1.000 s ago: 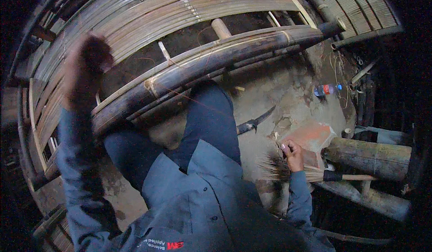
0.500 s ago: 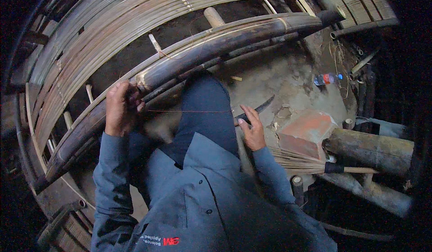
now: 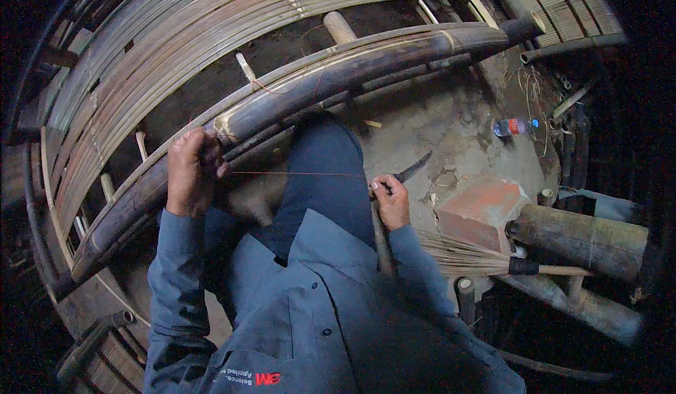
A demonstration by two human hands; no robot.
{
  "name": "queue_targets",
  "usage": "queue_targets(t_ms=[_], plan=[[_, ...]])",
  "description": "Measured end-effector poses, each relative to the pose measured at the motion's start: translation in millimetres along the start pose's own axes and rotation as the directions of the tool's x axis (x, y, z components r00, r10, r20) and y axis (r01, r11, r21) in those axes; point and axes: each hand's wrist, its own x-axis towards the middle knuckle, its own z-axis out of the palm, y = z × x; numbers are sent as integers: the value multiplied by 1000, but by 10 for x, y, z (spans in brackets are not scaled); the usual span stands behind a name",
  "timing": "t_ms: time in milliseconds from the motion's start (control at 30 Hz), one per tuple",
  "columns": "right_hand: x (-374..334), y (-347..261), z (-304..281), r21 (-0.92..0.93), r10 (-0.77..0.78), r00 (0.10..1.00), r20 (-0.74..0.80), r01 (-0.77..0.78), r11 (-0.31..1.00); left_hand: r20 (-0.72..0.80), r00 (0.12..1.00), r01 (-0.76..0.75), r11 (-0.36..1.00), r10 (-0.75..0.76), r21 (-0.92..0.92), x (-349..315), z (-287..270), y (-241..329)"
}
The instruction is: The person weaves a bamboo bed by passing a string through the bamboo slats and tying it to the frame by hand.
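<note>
A thin reddish string runs taut across my dark trouser leg between both hands. My left hand is closed on its left end, fingers curled against a dark bamboo pole; the fingertips are partly hidden. At the string's other end, my right hand pinches it between thumb and fingers. Just beyond the right hand lies a dark curved blade, its handle end hidden by the hand. A loose loop of string hangs over the pole farther along. Behind the pole stretch long bamboo slats, set side by side.
On the right stand a reddish block, a stick broom and a thick bamboo log. A plastic bottle lies on the floor farther off. Short bamboo crosspieces jut between the pole and the slats.
My right hand's fingers have drawn together from a looser, more stretched pose into a pinch on the string. The left hand stays nearly in place at the pole.
</note>
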Motion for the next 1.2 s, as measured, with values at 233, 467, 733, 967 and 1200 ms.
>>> queue_targets(t_ms=[233,467,733,967,1200], plan=[[-187,-210,-548,-308,-102,993,67,118,944,50,991,-127,992,128,-20,-166,188,252],[59,-224,-541,-357,-259,951,-168,186,915,192,914,-401,863,356,306,-860,690,836],[171,-112,-329,-359,-276,934,-228,183,915,70,899,-423,814,432,399,-1253,764,960],[135,65,-513,-361,-240,946,-218,150,920,-78,862,-477,853,501,209,-1096,534,1277],[214,-44,-399,-364,-312,932,-183,231,902,-111,856,-475,853,505,215,-932,313,1796]])
